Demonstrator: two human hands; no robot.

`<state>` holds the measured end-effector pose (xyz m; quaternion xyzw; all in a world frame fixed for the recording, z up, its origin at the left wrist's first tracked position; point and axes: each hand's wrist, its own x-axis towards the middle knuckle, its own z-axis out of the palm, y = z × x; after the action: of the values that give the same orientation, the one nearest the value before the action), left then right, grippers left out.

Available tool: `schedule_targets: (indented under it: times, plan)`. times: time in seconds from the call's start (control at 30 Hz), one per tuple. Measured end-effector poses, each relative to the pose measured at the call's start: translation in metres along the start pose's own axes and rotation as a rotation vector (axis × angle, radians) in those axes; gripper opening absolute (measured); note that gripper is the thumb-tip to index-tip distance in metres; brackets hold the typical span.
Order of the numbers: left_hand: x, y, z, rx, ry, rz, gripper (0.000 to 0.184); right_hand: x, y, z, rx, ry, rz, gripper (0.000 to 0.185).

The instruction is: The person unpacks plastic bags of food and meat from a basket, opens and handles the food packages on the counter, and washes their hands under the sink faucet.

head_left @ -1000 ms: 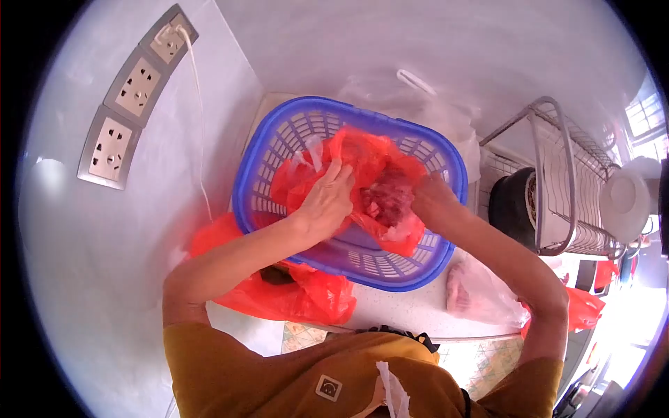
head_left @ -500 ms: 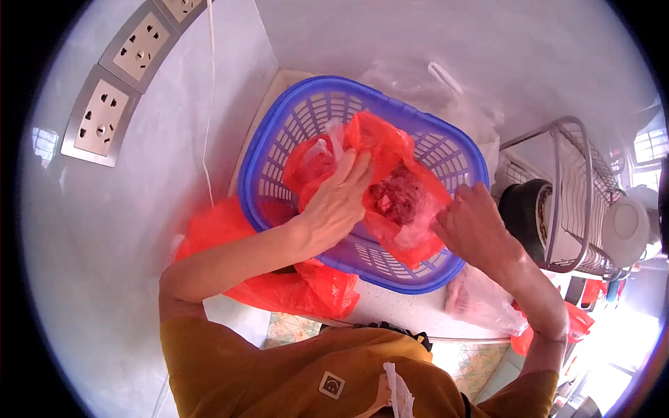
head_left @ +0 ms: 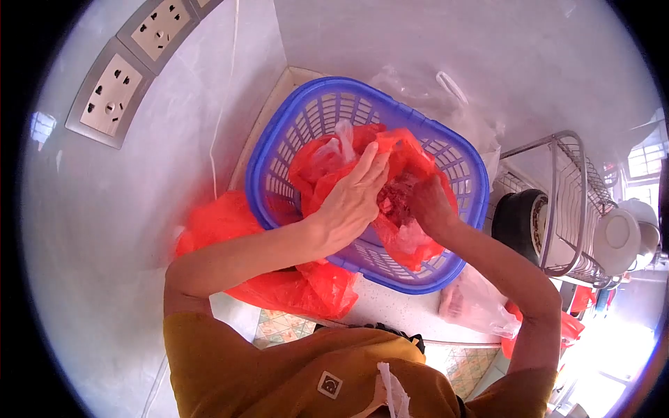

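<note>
A red plastic bag [head_left: 411, 150] lies with its mouth open in a blue plastic basket [head_left: 259, 167]. Dark red, crumbly-looking pieces [head_left: 395, 197] show inside it; their kind is unclear. My left hand [head_left: 352, 202] rests against the bag's left side, fingers stretched out, thumb hidden. Into the bag's right side reaches my right hand [head_left: 433, 205], its fingertips hidden among the dark red pieces. Beside this bag, under my left hand, is another bunched red bag [head_left: 313, 167] with a whitish, clear plastic twist on top.
More red bags [head_left: 300, 296] lie left of and in front of the basket. A clear bag with pale contents [head_left: 477, 303] sits front right. At the right stand a dark pot [head_left: 517, 223] and a wire dish rack [head_left: 575, 188] with white bowls [head_left: 617, 240]. Wall sockets [head_left: 111, 97] are upper left.
My right hand has left the bag's right edge and moved left into its mouth, over the dark red pieces. My left hand has shifted slightly right, its fingers straighter. The view has tilted slightly.
</note>
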<state>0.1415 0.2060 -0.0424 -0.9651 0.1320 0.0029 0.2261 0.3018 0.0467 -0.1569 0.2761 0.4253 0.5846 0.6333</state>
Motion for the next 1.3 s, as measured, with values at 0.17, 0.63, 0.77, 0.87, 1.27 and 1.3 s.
schedule_targets:
  times: [0.17, 0.63, 0.77, 0.87, 1.27, 1.3]
  plan:
    - [-0.003, -0.003, 0.001, -0.028, 0.016, 0.021, 0.022, -0.017, 0.075, 0.033, 1.83, -0.189, 0.008, 0.035]
    - [0.06, -0.026, 0.004, -0.339, 0.717, -0.322, 0.028, -0.074, 0.152, 0.05, 2.287, -0.124, -0.299, 0.031]
    - [0.086, -0.04, 0.017, -0.727, 0.241, -0.304, 0.025, -0.072, 0.153, 0.062, 2.126, -0.219, -0.358, 0.013]
    - [0.1, -0.066, 0.007, -1.453, 0.41, -0.256, 0.025, -0.082, 0.178, 0.09, 2.384, -0.18, 0.077, 0.012]
    - [0.054, -0.12, -0.158, -2.124, 0.768, 0.329, 0.024, -0.177, 0.241, 0.13, 3.046, 0.548, 2.058, 0.039]
    - [0.05, -0.122, -0.171, -2.119, 0.803, 0.343, 0.024, -0.193, 0.257, 0.125, 3.11, 0.638, 2.028, 0.041]
